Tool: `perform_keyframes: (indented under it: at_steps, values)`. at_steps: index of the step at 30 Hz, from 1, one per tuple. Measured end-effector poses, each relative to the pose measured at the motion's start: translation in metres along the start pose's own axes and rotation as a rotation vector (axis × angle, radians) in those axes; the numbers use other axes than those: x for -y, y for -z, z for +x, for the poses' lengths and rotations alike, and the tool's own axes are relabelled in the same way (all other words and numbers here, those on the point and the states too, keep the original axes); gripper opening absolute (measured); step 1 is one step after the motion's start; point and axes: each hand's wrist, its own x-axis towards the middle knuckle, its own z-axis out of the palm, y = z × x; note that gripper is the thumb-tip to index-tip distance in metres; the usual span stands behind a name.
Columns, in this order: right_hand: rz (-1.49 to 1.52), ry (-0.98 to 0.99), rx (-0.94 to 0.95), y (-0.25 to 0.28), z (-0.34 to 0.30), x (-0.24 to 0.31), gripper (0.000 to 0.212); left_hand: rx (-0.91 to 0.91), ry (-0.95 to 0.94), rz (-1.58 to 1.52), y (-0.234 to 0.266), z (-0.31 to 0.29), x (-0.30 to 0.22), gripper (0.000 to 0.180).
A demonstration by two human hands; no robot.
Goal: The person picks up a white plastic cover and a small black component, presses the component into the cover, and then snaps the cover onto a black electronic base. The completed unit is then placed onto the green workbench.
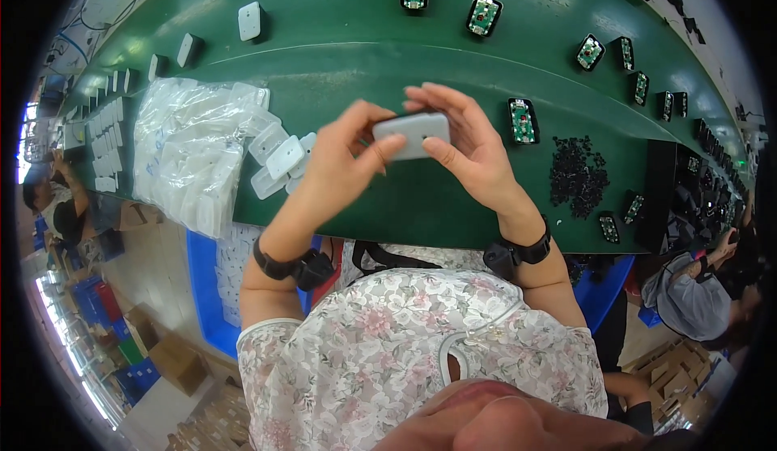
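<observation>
Between both hands, over the middle of the green table, is a small rounded device case (pixel 410 131) with a white cover and a dark edge along its far side. My left hand (pixel 344 152) grips its left end, thumb on the white face. At the other end, my right hand (pixel 473 148) presses its thumb near a corner, with its fingers behind. Loose translucent white covers (pixel 286 157) lie left of my left hand. Beyond my right hand sits a black half-case with a green circuit board (pixel 524 121). The inside of the held case is hidden.
A clear bag of white covers (pixel 186 152) lies at left. Small black parts (pixel 578 176) form a pile at right. More boards in black cases (pixel 485 16) and white-covered cases (pixel 250 22) stand along the far belt. Blue bins (pixel 202 289) are below the table edge; people work at both sides.
</observation>
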Motion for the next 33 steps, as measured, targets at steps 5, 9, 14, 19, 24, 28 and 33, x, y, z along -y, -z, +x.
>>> perform_keyframes:
  at_steps: [5, 9, 14, 19, 24, 28, 33]
  values:
    - [-0.382, 0.093, -0.29, 0.032, -0.003, 0.001, 0.034, -0.294, 0.018, -0.211, 0.049, 0.085, 0.029, 0.033]
    - [-0.572, 0.189, -0.564, 0.066, -0.021, 0.019, 0.021, -0.376, 0.071, -0.169, 0.108, 0.165, 0.083, 0.036]
    - [-1.207, -0.033, -0.798, 0.129, -0.062, 0.044, 0.027, -0.301, 0.343, -0.204, 0.139, 0.198, 0.093, 0.043]
    - [-1.524, -0.407, -0.617, 0.151, -0.104, 0.034, 0.034, -0.129, 0.485, 0.161, 0.155, 0.201, 0.086, 0.048]
    - [-1.364, -0.288, -0.632, 0.156, -0.111, 0.019, 0.024, -0.23, 0.404, 0.474, 0.146, 0.196, 0.073, 0.053]
    - [-1.315, -0.246, -0.625, 0.161, -0.107, 0.013, 0.014, -0.516, -0.014, 0.843, 0.162, 0.14, 0.04, 0.047]
    - [-1.371, -0.317, -0.704, 0.158, -0.114, 0.016, 0.008, -0.198, -0.025, 1.153, 0.103, 0.023, -0.001, 0.047]
